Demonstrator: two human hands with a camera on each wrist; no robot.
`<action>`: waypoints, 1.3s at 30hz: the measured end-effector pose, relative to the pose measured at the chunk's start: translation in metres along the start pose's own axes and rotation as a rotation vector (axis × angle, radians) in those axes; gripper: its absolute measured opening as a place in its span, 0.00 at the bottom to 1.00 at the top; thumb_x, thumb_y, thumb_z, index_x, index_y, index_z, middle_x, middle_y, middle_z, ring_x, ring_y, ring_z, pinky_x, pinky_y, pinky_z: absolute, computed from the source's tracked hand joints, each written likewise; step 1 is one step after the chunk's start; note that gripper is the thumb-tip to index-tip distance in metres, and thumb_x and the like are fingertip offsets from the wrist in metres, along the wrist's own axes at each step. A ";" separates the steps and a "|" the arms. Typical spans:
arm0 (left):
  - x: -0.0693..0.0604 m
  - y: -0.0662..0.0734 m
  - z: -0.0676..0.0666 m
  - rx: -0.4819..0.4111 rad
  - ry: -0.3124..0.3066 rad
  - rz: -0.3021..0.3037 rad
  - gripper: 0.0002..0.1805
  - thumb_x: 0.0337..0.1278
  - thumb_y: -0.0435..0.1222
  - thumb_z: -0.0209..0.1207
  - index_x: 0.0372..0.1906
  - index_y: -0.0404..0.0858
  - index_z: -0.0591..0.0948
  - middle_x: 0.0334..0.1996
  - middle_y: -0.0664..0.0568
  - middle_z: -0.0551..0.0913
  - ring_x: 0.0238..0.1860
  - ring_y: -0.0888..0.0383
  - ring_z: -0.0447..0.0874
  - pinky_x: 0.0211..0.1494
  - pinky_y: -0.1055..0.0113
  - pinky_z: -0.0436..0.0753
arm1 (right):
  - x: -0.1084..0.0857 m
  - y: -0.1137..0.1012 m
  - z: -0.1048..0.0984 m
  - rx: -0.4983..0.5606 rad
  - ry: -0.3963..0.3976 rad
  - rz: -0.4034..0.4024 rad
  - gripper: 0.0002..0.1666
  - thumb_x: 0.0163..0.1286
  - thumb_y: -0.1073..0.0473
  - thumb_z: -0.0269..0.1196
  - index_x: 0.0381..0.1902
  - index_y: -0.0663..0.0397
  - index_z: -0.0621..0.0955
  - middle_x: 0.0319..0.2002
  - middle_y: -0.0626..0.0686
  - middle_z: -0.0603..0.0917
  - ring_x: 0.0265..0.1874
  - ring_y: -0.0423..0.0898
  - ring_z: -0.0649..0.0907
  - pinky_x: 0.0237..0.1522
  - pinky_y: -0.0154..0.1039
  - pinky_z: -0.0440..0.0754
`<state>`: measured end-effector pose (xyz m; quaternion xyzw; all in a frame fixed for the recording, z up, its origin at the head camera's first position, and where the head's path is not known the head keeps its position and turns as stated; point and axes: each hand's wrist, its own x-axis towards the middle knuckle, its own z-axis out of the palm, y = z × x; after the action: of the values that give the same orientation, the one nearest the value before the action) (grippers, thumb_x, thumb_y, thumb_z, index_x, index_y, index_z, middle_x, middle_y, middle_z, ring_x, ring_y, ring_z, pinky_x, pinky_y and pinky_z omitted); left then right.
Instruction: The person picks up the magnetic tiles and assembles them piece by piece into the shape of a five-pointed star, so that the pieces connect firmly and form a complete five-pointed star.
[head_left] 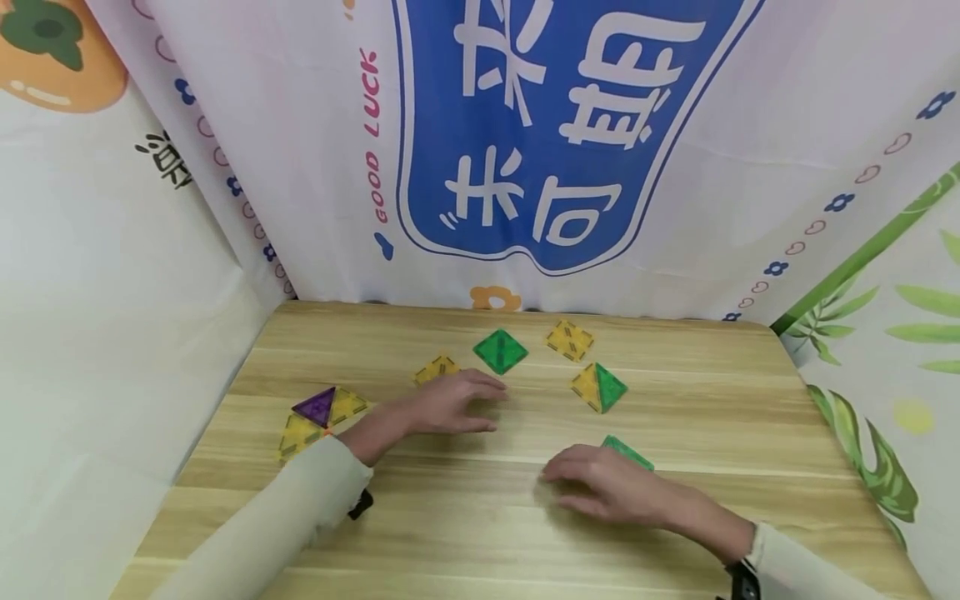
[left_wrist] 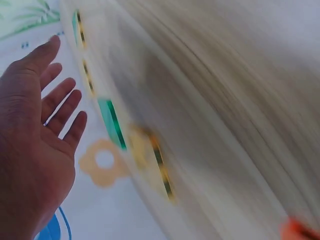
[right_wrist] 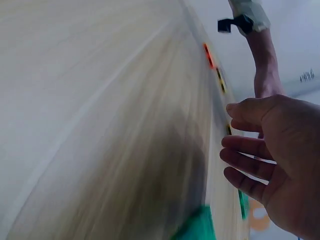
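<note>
Head view: several translucent, triangular-looking tiles lie on a wood-grain table (head_left: 465,533), both hands over it. Left hand (head_left: 453,402) sits just in front of a yellow tile (head_left: 437,368), partly covering it; fingers released, spread and loosely extended, grasping nothing. Right hand (head_left: 603,482) sits next to a green tile (head_left: 628,452), partly hidden behind it; fingers released, loosely bent, thumb apart. Right wrist view shows a gap between that hand and the nearby green piece, which is blurred.

Tile positions: green diamond (head_left: 501,352) beyond the left fingertips, yellow diamond (head_left: 570,340) to its right near the back edge, yellow-and-green diamond (head_left: 599,387) nearer the right hand. On the left, beside the forearm: purple triangle (head_left: 317,407) between two yellow tiles (head_left: 348,406), plus a small orange-red bit (head_left: 327,431), mostly covered by the arm.

Writing: back cloth (head_left: 300,100) has a blue badge (head_left: 480,237) with white characters 未来可期; pink "GOOD LUCK" lettering (head_left: 371,133) runs sideways up its left side. Black writing (head_left: 167,158) on the left cloth is too small to read surely. Brand marks on the tiles or black wrist devices (head_left: 742,579): can't tell. Sleeves (head_left: 277,517) are pale.
</note>
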<state>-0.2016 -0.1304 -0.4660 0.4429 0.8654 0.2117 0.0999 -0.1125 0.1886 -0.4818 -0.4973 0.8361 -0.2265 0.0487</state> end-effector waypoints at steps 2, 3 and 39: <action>-0.013 -0.006 -0.006 0.012 0.044 -0.014 0.27 0.70 0.45 0.69 0.67 0.36 0.83 0.68 0.44 0.81 0.71 0.46 0.77 0.72 0.51 0.78 | 0.010 -0.007 0.005 -0.032 -0.027 -0.034 0.21 0.75 0.53 0.70 0.62 0.53 0.85 0.61 0.50 0.86 0.61 0.45 0.84 0.62 0.45 0.84; -0.018 -0.009 -0.008 0.021 0.063 -0.016 0.27 0.69 0.45 0.69 0.67 0.35 0.83 0.68 0.43 0.81 0.70 0.46 0.77 0.72 0.49 0.78 | 0.016 -0.011 0.008 -0.043 -0.038 -0.049 0.23 0.75 0.52 0.70 0.64 0.53 0.84 0.64 0.51 0.85 0.64 0.46 0.83 0.64 0.45 0.83; -0.225 -0.093 -0.034 0.123 0.200 -0.287 0.31 0.73 0.42 0.66 0.74 0.34 0.76 0.73 0.32 0.73 0.69 0.30 0.74 0.65 0.31 0.76 | 0.195 -0.102 0.097 -0.454 -0.318 -0.203 0.54 0.76 0.19 0.35 0.88 0.40 0.45 0.87 0.54 0.41 0.86 0.53 0.45 0.84 0.45 0.50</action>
<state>-0.1493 -0.3699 -0.4808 0.2967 0.9368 0.1849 0.0152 -0.0978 -0.0510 -0.4968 -0.6058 0.7933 0.0432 0.0438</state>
